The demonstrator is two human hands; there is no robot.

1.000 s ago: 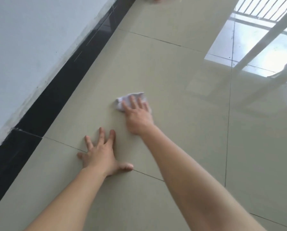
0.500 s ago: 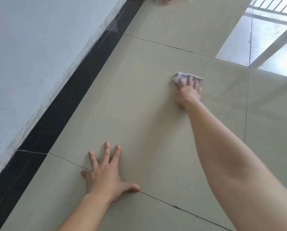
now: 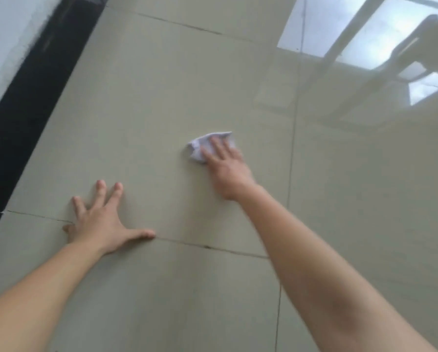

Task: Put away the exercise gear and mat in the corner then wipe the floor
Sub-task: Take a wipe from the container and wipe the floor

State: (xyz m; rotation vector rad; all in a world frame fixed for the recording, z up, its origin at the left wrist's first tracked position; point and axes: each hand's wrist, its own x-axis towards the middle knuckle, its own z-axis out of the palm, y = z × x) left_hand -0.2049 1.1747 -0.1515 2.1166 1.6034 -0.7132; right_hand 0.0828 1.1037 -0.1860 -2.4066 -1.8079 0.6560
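Pressing a crumpled white cloth [image 3: 204, 146] against the beige tiled floor [image 3: 141, 102] at frame centre, my right hand [image 3: 225, 166] lies on it with fingers straight. At lower left, my left hand [image 3: 101, 224] rests flat, fingers splayed, near the black skirting [image 3: 22, 110].

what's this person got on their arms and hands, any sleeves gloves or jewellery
Nothing worn shows. The left hand and right hand are bare: no gloves, rings or watch. The left forearm and right forearm are bare to the frame's edge, no sleeves or wristbands. Slight blur could hide a thin ring.
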